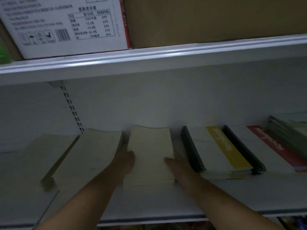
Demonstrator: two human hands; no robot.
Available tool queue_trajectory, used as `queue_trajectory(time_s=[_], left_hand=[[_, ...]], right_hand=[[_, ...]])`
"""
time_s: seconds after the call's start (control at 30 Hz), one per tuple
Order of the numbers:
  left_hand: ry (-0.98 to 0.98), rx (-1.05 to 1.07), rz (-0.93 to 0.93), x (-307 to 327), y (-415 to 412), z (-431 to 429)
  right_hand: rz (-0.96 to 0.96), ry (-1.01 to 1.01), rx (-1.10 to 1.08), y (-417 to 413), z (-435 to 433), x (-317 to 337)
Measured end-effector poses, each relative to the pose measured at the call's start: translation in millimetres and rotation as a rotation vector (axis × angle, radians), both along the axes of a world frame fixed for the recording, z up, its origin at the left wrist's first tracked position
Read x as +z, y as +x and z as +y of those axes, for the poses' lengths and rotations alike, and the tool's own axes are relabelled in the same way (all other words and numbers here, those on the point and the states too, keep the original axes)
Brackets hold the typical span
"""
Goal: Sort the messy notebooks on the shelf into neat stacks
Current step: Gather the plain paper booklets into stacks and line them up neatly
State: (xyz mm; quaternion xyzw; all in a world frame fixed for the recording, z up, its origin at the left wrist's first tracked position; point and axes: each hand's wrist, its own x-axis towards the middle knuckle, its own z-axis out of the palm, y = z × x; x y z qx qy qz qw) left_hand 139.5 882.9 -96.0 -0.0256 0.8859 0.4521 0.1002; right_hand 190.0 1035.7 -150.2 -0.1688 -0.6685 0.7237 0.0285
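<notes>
A stack of cream notebooks lies in the middle of the white shelf. My left hand grips its left side, thumb on top and fingers hidden beside it. My right hand grips the right side the same way, thumb on the cover. Left of it lies a second cream stack, and further left a third pale stack with uneven front edges. To the right are a yellow-striped notebook stack and a red-striped notebook stack, both with black spines.
A greenish pile of notebooks sits at the far right. The upper shelf edge hangs overhead, bearing a white printed carton and a brown cardboard box. A slotted upright runs down the back wall.
</notes>
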Motion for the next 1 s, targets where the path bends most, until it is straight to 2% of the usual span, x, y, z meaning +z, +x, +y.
queue_trajectory(time_s=[0.03, 0.17, 0.23, 0.3, 0.43, 0.53, 0.83, 0.9, 1.0], left_hand=[[-0.042, -0.075, 0.052, 1, 0, -2], [-0.523, -0.294, 0.351, 19, 2, 6], [-0.624, -0.449, 0.45, 21, -2, 23], [-0.723, -0.573, 0.465, 15, -9, 38], [-0.918, -0.553, 0.555, -11, -33, 42], [-0.876, -0.504, 0.623, -24, -36, 41], [-0.769, -0.526, 0.598, -28, -42, 39], [-0.73, -0.536, 0.608, -28, -42, 38], [-0.697, -0.529, 0.624, -26, -41, 37]], right_hand=[[0.002, -0.003, 0.005, 0, 0, -1], [0.019, -0.019, -0.015, -3, 0, -1], [0.017, -0.03, -0.008, -2, -2, -2], [0.012, -0.055, -0.001, 0, -1, -1], [0.036, -0.088, 0.026, 7, 0, 6], [0.074, -0.113, 0.035, 9, -1, 4], [0.104, -0.15, -0.009, 18, -1, 7], [0.144, -0.103, -0.067, 21, -8, 5], [0.191, 0.097, -0.17, 25, -17, 5]])
